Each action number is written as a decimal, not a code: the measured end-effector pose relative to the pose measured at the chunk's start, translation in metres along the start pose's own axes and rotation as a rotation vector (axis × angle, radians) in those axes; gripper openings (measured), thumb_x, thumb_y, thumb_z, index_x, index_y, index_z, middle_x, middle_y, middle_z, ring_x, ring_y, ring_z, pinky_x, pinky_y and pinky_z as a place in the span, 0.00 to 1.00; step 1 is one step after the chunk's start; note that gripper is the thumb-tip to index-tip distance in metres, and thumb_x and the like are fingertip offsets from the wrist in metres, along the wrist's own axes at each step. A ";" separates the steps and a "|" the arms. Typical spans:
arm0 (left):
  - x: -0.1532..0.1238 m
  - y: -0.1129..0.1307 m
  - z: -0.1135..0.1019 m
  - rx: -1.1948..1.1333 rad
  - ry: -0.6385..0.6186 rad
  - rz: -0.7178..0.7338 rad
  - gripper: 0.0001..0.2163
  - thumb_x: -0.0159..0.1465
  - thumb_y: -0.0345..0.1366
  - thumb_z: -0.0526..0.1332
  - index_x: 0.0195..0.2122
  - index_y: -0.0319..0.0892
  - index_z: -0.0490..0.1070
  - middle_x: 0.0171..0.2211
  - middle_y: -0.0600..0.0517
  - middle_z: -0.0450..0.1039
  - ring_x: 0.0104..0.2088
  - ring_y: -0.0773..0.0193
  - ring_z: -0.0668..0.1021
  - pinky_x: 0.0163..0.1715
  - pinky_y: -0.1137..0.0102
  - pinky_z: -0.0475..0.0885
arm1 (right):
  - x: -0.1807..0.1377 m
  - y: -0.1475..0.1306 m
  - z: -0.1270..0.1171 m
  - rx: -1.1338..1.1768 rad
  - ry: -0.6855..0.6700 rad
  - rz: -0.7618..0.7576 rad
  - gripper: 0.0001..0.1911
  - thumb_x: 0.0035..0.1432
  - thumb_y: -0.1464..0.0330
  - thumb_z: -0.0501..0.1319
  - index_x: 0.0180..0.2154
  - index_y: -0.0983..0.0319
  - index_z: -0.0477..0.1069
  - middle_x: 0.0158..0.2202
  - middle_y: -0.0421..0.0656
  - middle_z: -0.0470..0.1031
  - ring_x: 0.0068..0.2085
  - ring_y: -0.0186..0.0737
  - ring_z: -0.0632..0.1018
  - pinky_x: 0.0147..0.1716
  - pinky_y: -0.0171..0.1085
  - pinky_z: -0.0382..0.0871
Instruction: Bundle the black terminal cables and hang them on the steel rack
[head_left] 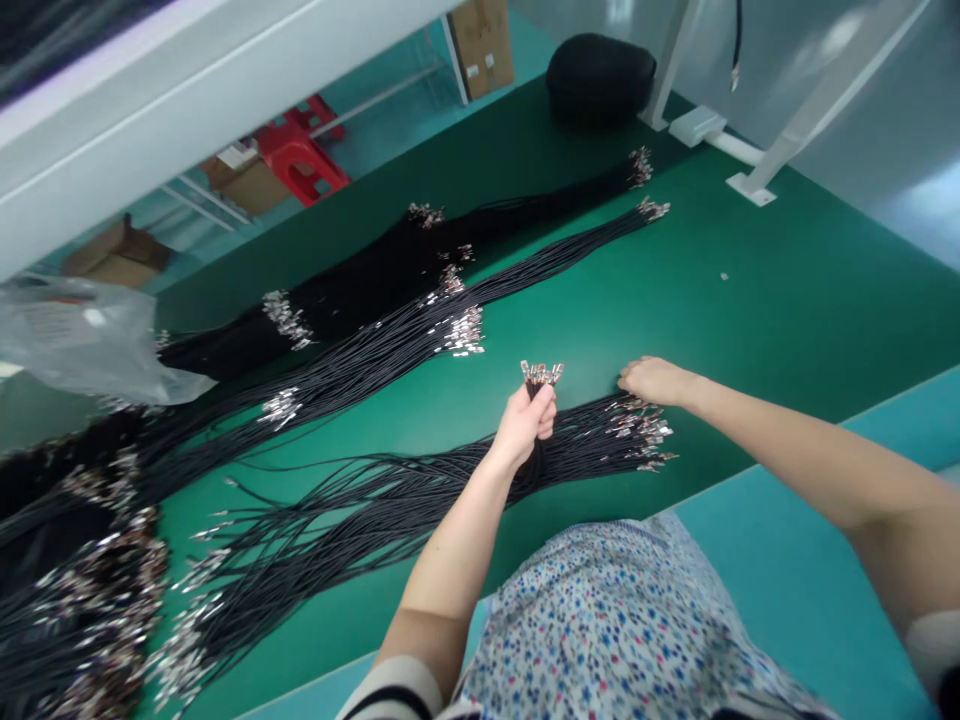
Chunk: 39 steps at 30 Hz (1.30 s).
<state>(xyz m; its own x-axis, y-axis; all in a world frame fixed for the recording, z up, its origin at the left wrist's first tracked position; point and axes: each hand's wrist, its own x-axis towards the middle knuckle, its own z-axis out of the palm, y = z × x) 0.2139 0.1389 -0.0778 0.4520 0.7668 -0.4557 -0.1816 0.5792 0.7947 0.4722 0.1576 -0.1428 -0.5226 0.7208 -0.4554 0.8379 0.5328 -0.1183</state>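
Note:
My left hand [527,425] is closed around a small bunch of black cables, with their metal terminals [541,374] sticking up above the fist. Beneath it lies a loose pile of black cables [420,490], stretched across the green tabletop. At the right end of that pile, the metal terminals [646,432] fan out. My right hand [654,381] is at the upper edge of these ends, its fingers curled down and together. What those fingertips pinch, if anything, is hidden.
Further bundles of black cables [555,255] lie farther back on the green table [795,310]. A dense heap of terminals [112,610] fills the left. A clear plastic bag [97,340] hangs over the bundles. A black case [600,80] and a white metal stand [780,140] are at the back.

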 end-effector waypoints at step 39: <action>-0.011 0.011 0.000 -0.033 -0.262 -0.016 0.16 0.55 0.46 0.61 0.27 0.38 0.60 0.15 0.61 0.53 0.14 0.78 0.57 0.16 0.78 0.52 | -0.019 -0.004 0.008 0.400 0.116 0.428 0.17 0.49 0.75 0.57 0.43 0.64 0.73 0.44 0.50 0.70 0.46 0.46 0.71 0.45 0.39 0.64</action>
<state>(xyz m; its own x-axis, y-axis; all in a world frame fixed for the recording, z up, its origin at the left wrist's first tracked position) 0.2071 0.1365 -0.0639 0.6653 0.6620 -0.3453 -0.1989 0.6029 0.7726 0.4800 0.1380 -0.1401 -0.1204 0.8901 -0.4395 0.9603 -0.0077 -0.2787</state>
